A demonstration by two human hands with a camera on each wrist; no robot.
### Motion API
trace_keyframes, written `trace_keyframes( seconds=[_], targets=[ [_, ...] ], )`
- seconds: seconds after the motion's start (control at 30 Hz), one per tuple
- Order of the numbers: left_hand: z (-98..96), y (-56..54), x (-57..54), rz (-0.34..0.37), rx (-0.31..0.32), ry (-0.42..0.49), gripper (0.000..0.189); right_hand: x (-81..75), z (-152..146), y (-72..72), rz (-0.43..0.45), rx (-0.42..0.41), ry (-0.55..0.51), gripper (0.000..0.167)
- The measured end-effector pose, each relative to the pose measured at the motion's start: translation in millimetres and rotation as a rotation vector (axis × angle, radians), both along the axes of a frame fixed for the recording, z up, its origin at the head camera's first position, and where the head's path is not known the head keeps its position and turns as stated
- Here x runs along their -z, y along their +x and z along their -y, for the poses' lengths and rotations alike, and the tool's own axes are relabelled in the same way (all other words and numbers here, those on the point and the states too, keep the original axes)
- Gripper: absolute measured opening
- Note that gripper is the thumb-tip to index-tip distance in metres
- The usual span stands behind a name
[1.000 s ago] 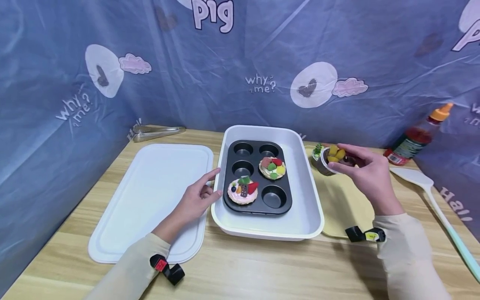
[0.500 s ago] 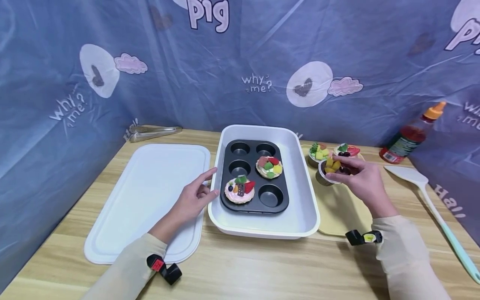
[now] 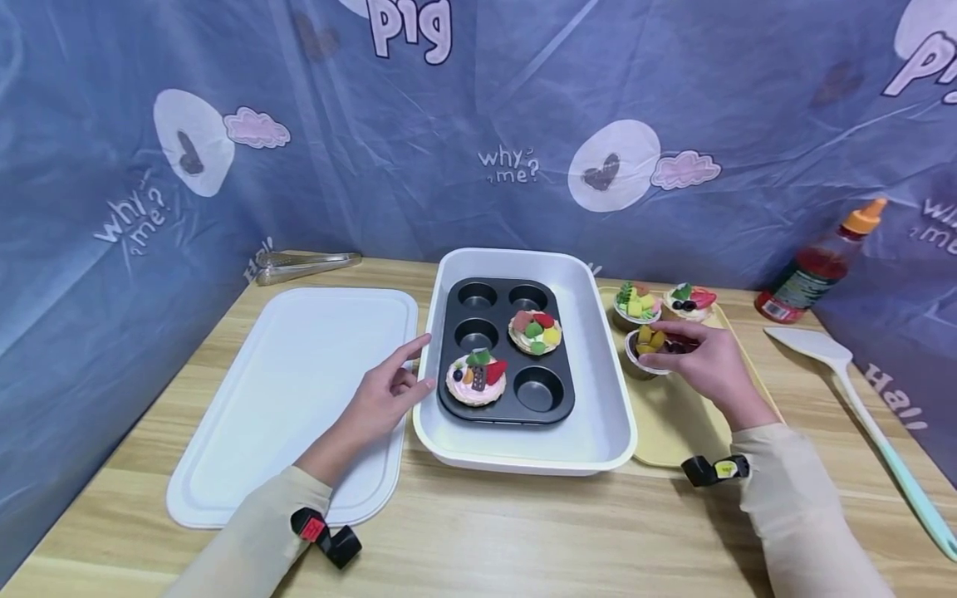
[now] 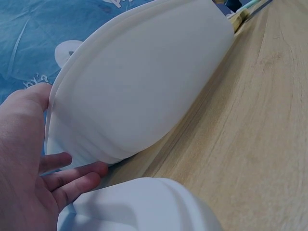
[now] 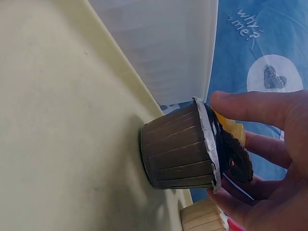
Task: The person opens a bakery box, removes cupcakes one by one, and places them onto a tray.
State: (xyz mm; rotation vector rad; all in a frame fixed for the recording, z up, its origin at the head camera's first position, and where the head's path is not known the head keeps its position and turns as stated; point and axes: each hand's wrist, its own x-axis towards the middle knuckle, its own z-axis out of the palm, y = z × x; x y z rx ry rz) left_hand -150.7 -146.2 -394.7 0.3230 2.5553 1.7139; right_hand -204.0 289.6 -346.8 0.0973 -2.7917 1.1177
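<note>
My right hand (image 3: 710, 365) holds a chocolate cupcake (image 3: 641, 365) by its rim, with thumb and fingers around the top. Yellow fruit pieces top the cupcake, and its brown pleated cup (image 5: 178, 149) stands upright at the surface of the yellow tray (image 3: 673, 423). My left hand (image 3: 381, 399) lies at the left side of a deep white pan (image 3: 606, 432), fingertips touching the outside of its wall. In that pan sits a black muffin tin (image 3: 508, 407). A tart with a strawberry (image 3: 476, 382) and a tart with colourful pieces (image 3: 535, 332) sit in two of its cups.
Behind the held cupcake are a fern-topped cupcake (image 3: 635, 304) and a strawberry-topped one (image 3: 688, 304). A white tray (image 3: 299, 390) lies left, tongs (image 3: 306, 266) behind it. A sauce bottle (image 3: 815, 266) and a long spatula (image 3: 852, 382) lie far right. Blue cloth hangs behind.
My right hand has lowered the chocolate cupcake onto or close to the yellow tray, and the two cupcakes behind have come into view. My left hand stays at the pan's side.
</note>
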Motion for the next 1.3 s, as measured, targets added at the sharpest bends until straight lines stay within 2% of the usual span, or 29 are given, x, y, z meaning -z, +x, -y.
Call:
trace_keyframes(
  seconds=[0.47, 0.67, 0.9, 1.07, 1.3],
  targets=[
    [0.6, -0.5, -1.1, 0.005, -0.014, -0.03, 0.063, 2.9, 1.3, -4.2, -0.033, -0.048, 0.006, 0.058],
    [-0.4, -1.4, -0.2, -0.002, -0.009, -0.037, 0.062, -0.1, -1.5, -2.4, -0.007, -0.048, 0.04, 0.061],
    [-2.1, -0.9, -1.3, 0.003, -0.011, -0.036, 0.062, -14.4, -3.2, -1.1, 0.019, -0.02, 0.031, 0.068],
    [-1.8, 0.2, -1.6, 0.005, -0.013, -0.035, 0.063, -28.6, -0.2, -1.0, -0.003, 0.017, 0.018, 0.067],
    [0.1, 0.3, -0.7, 0.0, -0.02, -0.037, 0.062, -47.5, 21.3, -5.0, -0.047, -0.022, 0.006, 0.061]
  ],
)
